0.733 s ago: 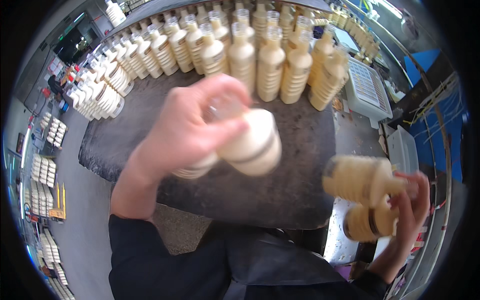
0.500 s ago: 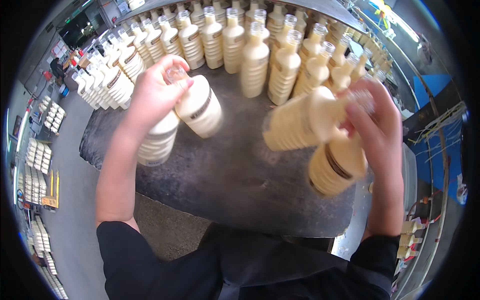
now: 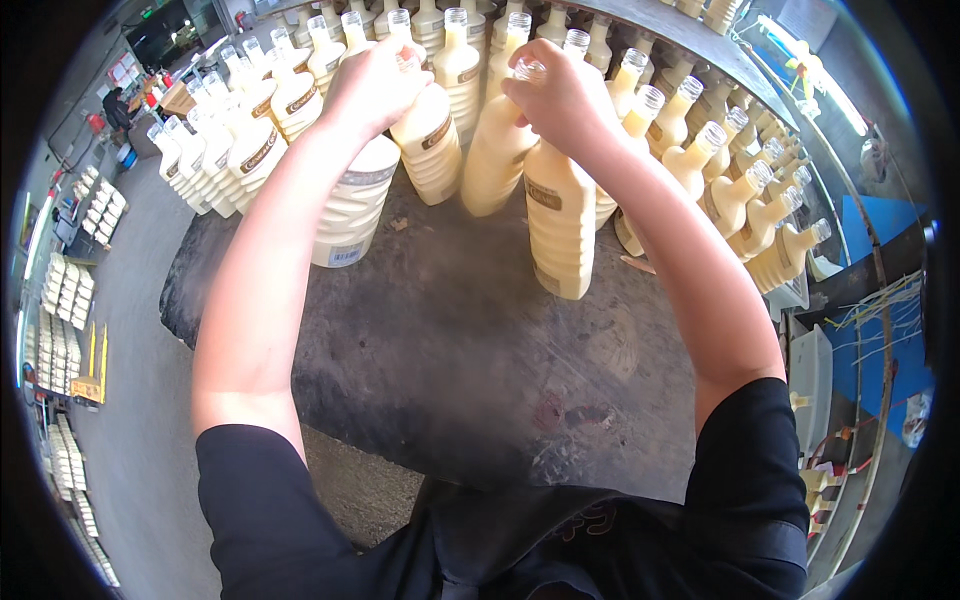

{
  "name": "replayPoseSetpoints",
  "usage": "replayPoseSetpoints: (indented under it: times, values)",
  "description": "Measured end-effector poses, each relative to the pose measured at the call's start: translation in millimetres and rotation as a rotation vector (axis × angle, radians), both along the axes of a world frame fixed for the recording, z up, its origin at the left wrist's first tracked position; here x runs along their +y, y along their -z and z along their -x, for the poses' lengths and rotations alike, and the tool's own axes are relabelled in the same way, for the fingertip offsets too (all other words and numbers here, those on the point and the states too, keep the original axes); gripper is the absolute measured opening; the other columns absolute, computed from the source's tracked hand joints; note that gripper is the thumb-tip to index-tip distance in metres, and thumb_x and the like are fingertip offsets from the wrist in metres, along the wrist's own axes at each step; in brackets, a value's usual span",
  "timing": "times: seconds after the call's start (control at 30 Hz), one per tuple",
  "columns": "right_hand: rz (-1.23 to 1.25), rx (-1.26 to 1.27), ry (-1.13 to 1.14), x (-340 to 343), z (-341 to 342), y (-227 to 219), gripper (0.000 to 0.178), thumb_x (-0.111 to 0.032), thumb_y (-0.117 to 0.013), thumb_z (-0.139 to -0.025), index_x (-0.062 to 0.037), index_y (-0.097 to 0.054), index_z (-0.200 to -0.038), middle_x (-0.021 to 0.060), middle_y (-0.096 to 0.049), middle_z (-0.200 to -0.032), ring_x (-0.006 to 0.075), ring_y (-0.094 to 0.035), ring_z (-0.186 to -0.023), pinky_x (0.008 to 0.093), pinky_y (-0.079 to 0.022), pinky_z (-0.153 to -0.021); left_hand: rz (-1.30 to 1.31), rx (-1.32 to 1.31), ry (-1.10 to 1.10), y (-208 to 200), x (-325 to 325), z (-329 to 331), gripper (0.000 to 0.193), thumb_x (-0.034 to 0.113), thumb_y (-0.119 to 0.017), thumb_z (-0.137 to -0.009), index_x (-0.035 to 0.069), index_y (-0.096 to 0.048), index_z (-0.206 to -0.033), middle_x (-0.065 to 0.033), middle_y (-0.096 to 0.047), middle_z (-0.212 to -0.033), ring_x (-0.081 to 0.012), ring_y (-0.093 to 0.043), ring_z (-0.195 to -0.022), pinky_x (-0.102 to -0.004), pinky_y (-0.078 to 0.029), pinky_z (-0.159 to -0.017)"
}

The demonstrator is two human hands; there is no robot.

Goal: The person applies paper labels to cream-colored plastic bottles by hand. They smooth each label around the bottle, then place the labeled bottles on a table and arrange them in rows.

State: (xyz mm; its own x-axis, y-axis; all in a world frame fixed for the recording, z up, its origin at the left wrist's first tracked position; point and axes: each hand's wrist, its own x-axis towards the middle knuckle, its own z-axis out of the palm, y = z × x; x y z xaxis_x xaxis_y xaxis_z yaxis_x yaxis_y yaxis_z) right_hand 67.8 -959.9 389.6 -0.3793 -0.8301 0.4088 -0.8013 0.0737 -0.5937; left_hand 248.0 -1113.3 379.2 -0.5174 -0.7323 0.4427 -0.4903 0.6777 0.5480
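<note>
My left hand (image 3: 385, 85) is closed at the far side of the dark table, gripping a cream ribbed bottle (image 3: 428, 145) by its clear neck. A second cream bottle (image 3: 355, 205) hangs under that wrist, its neck hidden by the hand. Slightly to the right, my right hand (image 3: 565, 95) is closed around bottle necks. Below it are a tilted, somewhat blurred bottle (image 3: 498, 155) and a nearer bottle (image 3: 558, 220) with a brown label band. Both pairs are up against the standing rows of similar bottles (image 3: 455, 70).
More cream bottles stand at the left (image 3: 255, 145) and the right (image 3: 745, 195) of the dark tabletop (image 3: 400, 360). A raised shelf edge (image 3: 660, 20) crosses behind them. Stacked bottles (image 3: 65, 285) line the floor far left, and a pole with loose strings (image 3: 885, 300) is at the right.
Both hands have moved away from me toward the rows, carrying their bottles. My right hand has swung well to the left, and its bottles now hang more upright.
</note>
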Motion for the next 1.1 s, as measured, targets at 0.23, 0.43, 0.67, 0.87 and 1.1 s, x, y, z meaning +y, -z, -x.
replayPoseSetpoints:
  times: [0.23,0.43,0.67,0.87,1.1]
  values:
    - [-0.043,0.162,0.022,-53.0,13.8,8.1,0.041,-0.027,-0.069,-0.09,-0.0069,-0.062,-0.125,0.0115,-0.074,-0.079,0.0155,-0.073,-0.068,0.0315,-0.056,-0.068,-0.073,0.025,0.051,3.2,-34.2,22.3,0.032,0.033,-0.075,-0.089,0.007,-0.066,-0.107,-0.0046,-0.068,-0.08,-0.009,-0.057,-0.055,-0.0265,-0.049,-0.053]
    - [0.073,-0.121,-0.018,-37.7,31.7,7.4,0.06,-0.029,-0.073,-0.093,-0.0094,-0.051,-0.145,0.0159,-0.072,-0.111,0.0126,-0.068,-0.069,0.0277,-0.056,-0.065,-0.208,0.205,0.114,-4.8,-50.3,10.4,0.044,0.039,-0.076,-0.091,0.004,-0.067,-0.117,-0.0054,-0.07,-0.086,-0.0084,-0.055,-0.053,-0.0247,-0.047,-0.049]
    - [0.318,-0.091,0.203,-38.4,46.5,26.7,0.046,-0.031,-0.071,-0.095,-0.0067,-0.061,-0.133,0.009,-0.074,-0.103,0.0118,-0.069,-0.072,0.0264,-0.054,-0.069,-0.018,0.539,-0.268,-4.1,-85.1,4.1,0.035,0.037,-0.071,-0.097,0.008,-0.07,-0.117,-0.0064,-0.074,-0.087,-0.0088,-0.06,-0.054,-0.0251,-0.048,-0.048]
    - [0.405,-0.078,0.21,-27.2,25.3,33.1,0.046,-0.029,-0.076,-0.089,-0.0061,-0.06,-0.126,0.0158,-0.072,-0.104,0.0277,-0.069,-0.092,0.037,-0.053,-0.087,0.123,0.565,-0.443,12.1,-93.4,26.8,0.033,0.037,-0.074,-0.094,0.009,-0.072,-0.111,-0.0058,-0.077,-0.093,-0.0153,-0.071,-0.075,-0.0299,-0.056,-0.067]
    - [0.191,-0.064,0.152,-8.2,38.1,30.7,0.04,-0.022,-0.073,-0.091,-0.0041,-0.058,-0.125,0.0183,-0.07,-0.107,0.03,-0.068,-0.098,0.0394,-0.053,-0.089,0.079,0.637,-0.304,25.7,-81.8,38.4,0.049,0.039,-0.072,-0.094,-0.001,-0.062,-0.123,-0.0143,-0.071,-0.112,-0.0234,-0.069,-0.099,-0.0364,-0.054,-0.089]
